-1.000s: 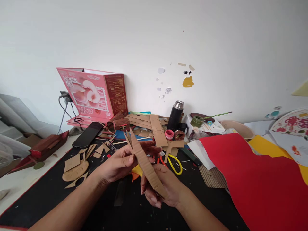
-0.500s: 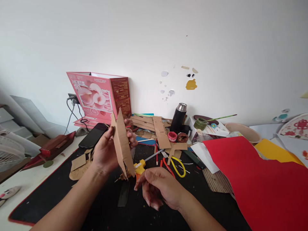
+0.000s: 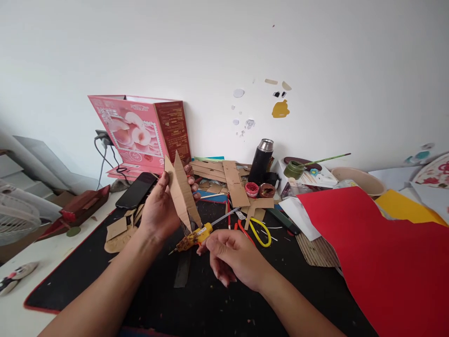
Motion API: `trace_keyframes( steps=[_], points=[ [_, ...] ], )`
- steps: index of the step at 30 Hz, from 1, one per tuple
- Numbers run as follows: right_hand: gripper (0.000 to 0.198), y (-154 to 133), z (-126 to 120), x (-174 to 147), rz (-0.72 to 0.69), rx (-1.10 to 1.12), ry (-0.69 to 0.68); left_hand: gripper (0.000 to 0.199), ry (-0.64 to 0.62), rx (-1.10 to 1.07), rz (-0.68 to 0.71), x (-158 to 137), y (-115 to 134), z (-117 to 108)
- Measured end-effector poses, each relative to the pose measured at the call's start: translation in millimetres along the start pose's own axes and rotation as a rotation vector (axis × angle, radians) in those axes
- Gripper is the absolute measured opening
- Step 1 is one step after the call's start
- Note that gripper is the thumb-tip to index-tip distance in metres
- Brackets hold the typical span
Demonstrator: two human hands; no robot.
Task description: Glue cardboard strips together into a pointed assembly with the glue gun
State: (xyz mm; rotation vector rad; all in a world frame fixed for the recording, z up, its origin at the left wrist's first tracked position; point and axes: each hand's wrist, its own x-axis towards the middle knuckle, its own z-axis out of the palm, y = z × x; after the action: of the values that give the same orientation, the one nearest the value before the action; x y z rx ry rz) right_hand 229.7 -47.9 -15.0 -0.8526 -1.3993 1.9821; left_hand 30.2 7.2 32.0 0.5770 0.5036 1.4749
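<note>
Upright in my left hand (image 3: 159, 206) is a folded brown cardboard piece (image 3: 180, 192) with pointed upper tips, its two long walls standing apart. The thumb presses the near side and the fingers reach round behind. Just below its lower end is a yellow hot glue gun (image 3: 199, 235), nozzle toward the lower left, with brown residue on the front and a glue stick (image 3: 224, 215) out of the back. My right hand (image 3: 233, 260) is closed at the gun's orange trigger, fingers curled where the handle runs; the handle itself is hidden.
On the black mat (image 3: 154, 290) lie scissors with yellow handles (image 3: 261, 231) and cardboard scraps (image 3: 235, 185). Behind stand a black thermos (image 3: 261, 161) and open paint jars (image 3: 251, 189). Red sheet (image 3: 379, 243) covers the right side; a phone (image 3: 136, 189) and pink box (image 3: 136, 131) are left.
The cardboard piece has risen off the glue gun's front, so the nozzle now shows. My right hand keeps its place by the gun. The whole view has shifted slightly.
</note>
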Motion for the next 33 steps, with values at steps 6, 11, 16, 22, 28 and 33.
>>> trace_keyframes(
  steps=[6,11,16,22,28,33],
  points=[
    [0.069,-0.9,1.6,1.6,-0.019,0.060,0.095,0.034,-0.045,0.037,-0.099,-4.0,-13.5,-0.2],
    [0.063,2.3,1.7,2.9,-0.028,0.064,0.090,0.034,-0.086,0.035,-0.155,-6.6,-21.0,-2.4],
    [0.057,7.0,-0.2,5.6,-0.041,0.016,0.111,0.038,-0.111,0.031,-0.171,-6.1,-21.9,-7.2],
    [0.057,9.4,-2.3,6.6,-0.029,-0.009,0.124,0.037,-0.084,0.014,-0.124,-5.2,-17.1,-5.3],
    [0.060,6.4,-2.3,5.6,-0.098,-0.119,0.248,0.042,-0.025,0.269,0.189,-4.1,-16.2,-10.5],
    [0.065,-0.4,-5.5,3.8,-0.192,-0.124,0.380,0.032,-0.026,0.489,0.199,-12.5,-22.9,-19.9]
  ],
)
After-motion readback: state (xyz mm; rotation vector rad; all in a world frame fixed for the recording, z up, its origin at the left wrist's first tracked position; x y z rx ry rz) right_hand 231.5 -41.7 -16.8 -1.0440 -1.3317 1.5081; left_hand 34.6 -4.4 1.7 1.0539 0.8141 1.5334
